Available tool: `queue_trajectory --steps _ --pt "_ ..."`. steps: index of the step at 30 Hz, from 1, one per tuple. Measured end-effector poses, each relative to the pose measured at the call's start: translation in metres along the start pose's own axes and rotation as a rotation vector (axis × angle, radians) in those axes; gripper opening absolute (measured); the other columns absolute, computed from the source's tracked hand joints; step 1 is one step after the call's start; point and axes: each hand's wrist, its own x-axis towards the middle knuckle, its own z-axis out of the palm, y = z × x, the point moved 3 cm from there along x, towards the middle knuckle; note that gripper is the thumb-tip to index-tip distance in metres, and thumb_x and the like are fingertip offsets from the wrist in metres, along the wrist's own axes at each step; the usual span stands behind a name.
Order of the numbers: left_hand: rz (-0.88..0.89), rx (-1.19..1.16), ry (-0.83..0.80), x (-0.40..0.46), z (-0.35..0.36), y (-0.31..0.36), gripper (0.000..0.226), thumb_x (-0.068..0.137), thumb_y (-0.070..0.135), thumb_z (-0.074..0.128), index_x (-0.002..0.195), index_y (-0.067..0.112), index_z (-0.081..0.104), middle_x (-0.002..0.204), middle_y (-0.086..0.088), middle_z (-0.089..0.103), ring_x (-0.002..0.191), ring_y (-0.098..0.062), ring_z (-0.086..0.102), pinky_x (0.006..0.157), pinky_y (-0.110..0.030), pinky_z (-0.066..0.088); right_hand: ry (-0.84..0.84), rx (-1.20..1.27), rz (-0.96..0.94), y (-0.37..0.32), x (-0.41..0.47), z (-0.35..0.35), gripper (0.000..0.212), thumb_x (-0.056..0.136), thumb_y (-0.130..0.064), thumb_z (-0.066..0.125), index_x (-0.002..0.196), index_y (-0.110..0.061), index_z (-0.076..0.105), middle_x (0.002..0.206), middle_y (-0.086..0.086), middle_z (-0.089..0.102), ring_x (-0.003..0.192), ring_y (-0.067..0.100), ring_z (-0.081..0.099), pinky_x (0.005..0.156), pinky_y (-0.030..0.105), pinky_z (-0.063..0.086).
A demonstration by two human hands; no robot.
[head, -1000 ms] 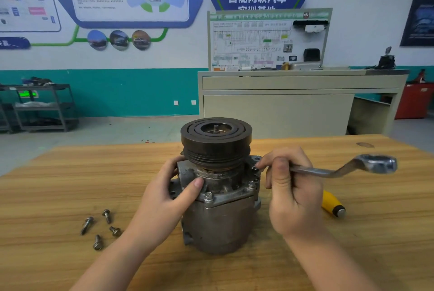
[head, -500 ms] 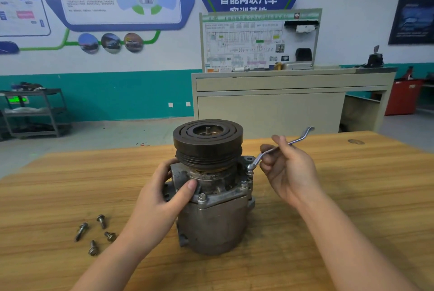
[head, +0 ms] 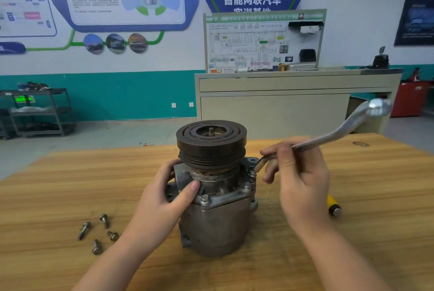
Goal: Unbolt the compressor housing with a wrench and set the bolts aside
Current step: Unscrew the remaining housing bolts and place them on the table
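The wooden surface [head: 70, 187] fills the lower view, and behind it stand a grey cabinet [head: 281, 107] carrying a wiring board [head: 258, 44] and, far left, a dark cart [head: 40, 112]. The compressor [head: 216, 196] stands upright near the middle of the surface, its dark pulley [head: 211, 142] on top and the grey housing [head: 218, 227] below. The left hand [head: 162, 199] wraps the compressor's left side under the pulley, thumb pressed on the front of the neck, its grip curled around the body. The right hand [head: 298, 175] is just right of the compressor, its grip pinching the wrench [head: 328, 138] along the shank; the wrench's lower end sits at a bolt on the right of the flange (whether it is fully seated I cannot tell), while its blurred far end rises up and to the right. Two bolts [head: 204, 199] show upright in the front of the flange. A yellow handle [head: 333, 206] lies on the surface, partly hidden behind the right hand. Four loose bolts [head: 98, 232] lie in a small cluster on the surface, well left of the compressor
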Motion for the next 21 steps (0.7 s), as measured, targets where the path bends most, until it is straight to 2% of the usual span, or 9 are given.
queue_trajectory --steps 4,6,8,11,13,14,16,18,21 --pt "0.0 0.0 -0.015 0.0 0.001 -0.001 0.03 0.081 0.053 0.066 0.104 0.066 0.053 0.11 0.028 0.067 0.1 0.005 0.065 0.073 -0.009 0.051 -0.262 -0.254 -0.412 -0.008 -0.015 0.015 0.014 0.097 -0.028 0.054 0.091 -0.016 0.056 0.078 0.003 0.06 0.069 0.01 0.056 0.06 0.025 0.049" --pt "-0.005 0.004 -0.008 0.001 0.0 -0.002 0.029 0.082 0.054 0.068 0.105 0.064 0.053 0.11 0.028 0.067 0.099 0.004 0.065 0.073 -0.009 0.051 -0.263 -0.304 -0.478 -0.008 -0.019 0.018 0.018 0.098 -0.028 0.053 0.088 -0.014 0.055 0.075 0.006 0.06 0.068 0.013 0.054 0.057 0.028 0.046" --pt "-0.008 0.016 -0.004 0.001 0.0 -0.003 0.037 0.074 0.059 0.066 0.109 0.062 0.053 0.111 0.028 0.066 0.1 0.004 0.065 0.073 -0.011 0.053 -0.201 -0.257 -0.432 -0.006 -0.022 0.017 0.027 0.102 -0.033 0.043 0.084 -0.015 0.053 0.076 0.003 0.057 0.066 0.013 0.053 0.055 0.028 0.044" --pt "-0.008 0.026 0.002 0.001 -0.001 -0.005 0.042 0.069 0.066 0.06 0.111 0.063 0.051 0.113 0.029 0.065 0.104 0.005 0.063 0.074 -0.015 0.054 0.065 0.101 -0.106 0.002 -0.02 0.013 0.025 0.102 -0.026 0.034 0.085 -0.026 0.053 0.073 0.002 0.057 0.051 0.012 0.046 0.048 0.021 0.038" --pt "-0.003 0.023 0.014 0.001 -0.001 -0.006 0.042 0.069 0.067 0.06 0.11 0.064 0.051 0.113 0.029 0.065 0.105 0.005 0.063 0.079 -0.019 0.053 0.329 0.308 0.195 0.017 -0.015 0.006 0.022 0.099 -0.016 0.032 0.087 -0.022 0.049 0.063 0.001 0.06 0.038 0.015 0.039 0.041 0.018 0.032" --pt "-0.004 0.022 0.019 0.001 -0.001 -0.007 0.042 0.069 0.066 0.06 0.11 0.064 0.051 0.114 0.029 0.065 0.106 0.004 0.063 0.082 -0.021 0.053 0.398 0.399 0.362 0.027 -0.01 0.003 0.021 0.099 -0.011 0.031 0.089 -0.018 0.048 0.058 0.002 0.059 0.034 0.015 0.036 0.04 0.017 0.03" --pt "-0.008 0.027 0.022 0.001 0.0 -0.007 0.043 0.069 0.066 0.061 0.111 0.064 0.051 0.114 0.029 0.064 0.107 0.004 0.062 0.084 -0.023 0.052 0.391 0.555 0.705 0.046 0.001 0.0 0.021 0.101 -0.007 0.03 0.091 -0.012 0.048 0.053 0.006 0.056 0.031 0.014 0.036 0.037 0.016 0.03" --pt "-0.009 0.031 0.018 0.0 0.0 -0.005 0.04 0.072 0.063 0.064 0.11 0.064 0.051 0.114 0.029 0.064 0.107 0.005 0.062 0.083 -0.022 0.053 0.318 0.66 0.961 0.058 0.006 -0.001 0.023 0.104 -0.015 0.033 0.09 -0.009 0.05 0.052 0.005 0.058 0.033 0.012 0.043 0.035 0.016 0.034" --pt "-0.011 0.015 0.022 0.0 0.0 -0.005 0.038 0.077 0.05 0.064 0.113 0.051 0.055 0.112 0.025 0.067 0.103 0.004 0.064 0.08 -0.019 0.056 0.332 0.759 0.991 0.061 0.009 -0.008 0.033 0.105 -0.027 0.033 0.086 -0.007 0.052 0.058 0.007 0.064 0.041 0.013 0.055 0.041 0.017 0.044"
